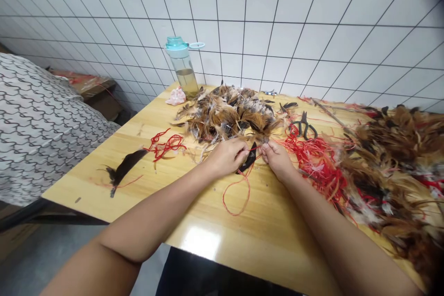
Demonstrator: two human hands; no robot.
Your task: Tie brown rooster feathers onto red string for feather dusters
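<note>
My left hand is closed in a pinch on red string, just in front of the brown feather pile. To its right, my right hand pinches the same red string. A dark feather lies between the two hands, its tip beside the left fingers. Below it, a loop of the string rests on the wooden table. The fingertips partly hide the string where they meet it.
A water bottle and crumpled tissue stand at the back left. Black scissors, a red string tangle and a large feather heap lie right. A long dark feather and red string lie left.
</note>
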